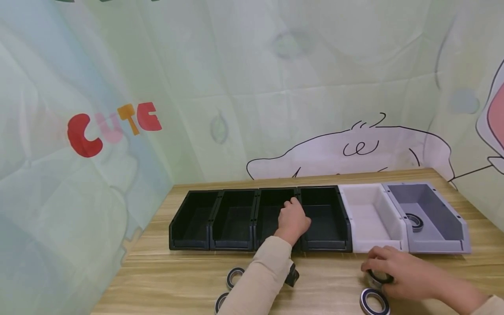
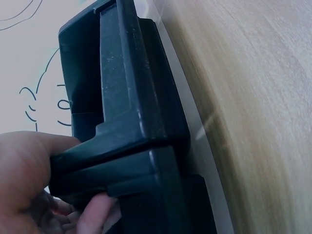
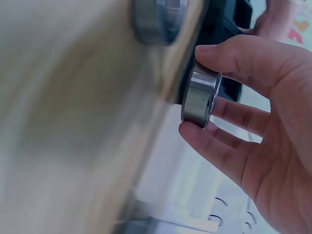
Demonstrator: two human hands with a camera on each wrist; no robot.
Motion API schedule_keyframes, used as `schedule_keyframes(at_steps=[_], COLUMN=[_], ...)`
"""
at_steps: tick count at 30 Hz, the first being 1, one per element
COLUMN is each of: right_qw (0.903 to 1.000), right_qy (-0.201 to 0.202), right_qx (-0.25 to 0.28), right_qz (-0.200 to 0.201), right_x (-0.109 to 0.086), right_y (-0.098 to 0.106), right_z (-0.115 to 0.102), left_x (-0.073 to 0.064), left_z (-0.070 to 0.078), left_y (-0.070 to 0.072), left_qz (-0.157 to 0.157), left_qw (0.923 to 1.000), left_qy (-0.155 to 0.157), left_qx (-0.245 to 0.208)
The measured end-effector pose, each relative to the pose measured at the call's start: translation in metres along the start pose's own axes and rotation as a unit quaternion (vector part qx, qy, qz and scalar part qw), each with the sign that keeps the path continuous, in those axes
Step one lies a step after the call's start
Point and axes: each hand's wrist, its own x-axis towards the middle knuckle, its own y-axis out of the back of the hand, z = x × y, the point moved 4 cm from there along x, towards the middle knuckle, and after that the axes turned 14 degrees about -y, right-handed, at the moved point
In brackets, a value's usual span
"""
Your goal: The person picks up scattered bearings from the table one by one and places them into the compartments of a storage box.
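Note:
My left hand (image 1: pixel 292 221) reaches over the row of black bins and grips the adjoining side walls of two of them. In the left wrist view its thumb lies inside one black bin (image 2: pixel 122 92), and the fingers curl over into the neighbouring one. My right hand (image 1: pixel 411 273) pinches a metal ball bearing (image 3: pixel 199 100) between thumb and fingertips, in front of the white bin (image 1: pixel 368 212). Another bearing (image 1: pixel 364 302) lies on the table just below that hand.
A lavender-grey bin (image 1: pixel 437 246) ends the row at the right, with one bearing (image 1: pixel 420 224) inside. Two more bearings lie on the wooden table (image 1: pixel 177 275), partly behind my left sleeve (image 1: pixel 256 280). A printed cloth (image 1: pixel 220 65) hangs behind the table.

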Motion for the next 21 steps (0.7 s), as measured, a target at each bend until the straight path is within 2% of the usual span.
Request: schedule_keyframes(at_steps=[4, 10, 16, 21], right_qw=[0.9998, 0.9989, 0.9934, 0.9813], right_qy=[0.012, -0.012, -0.08, -0.144], right_qx=[0.001, 0.029, 0.016, 0.014], right_qz=[0.015, -0.036, -0.08, -0.127], right_x=[0.006, 0.015, 0.029, 0.039], right_y=[0.014, 0.026, 0.032, 0.038], right_z=[-0.002, 0.006, 0.016, 0.025], left_x=[0.0, 0.001, 0.002, 0.003], left_z=[0.0, 0.0, -0.001, -0.001], left_y=[-0.001, -0.002, -0.002, -0.002], left_qz=[0.0, 0.0, -0.007, -0.012], left_qw=[1.0, 1.0, 1.0, 0.9998], left_qy=[0.001, 0.0, -0.005, -0.01], left_qx=[0.004, 0.002, 0.005, 0.01])
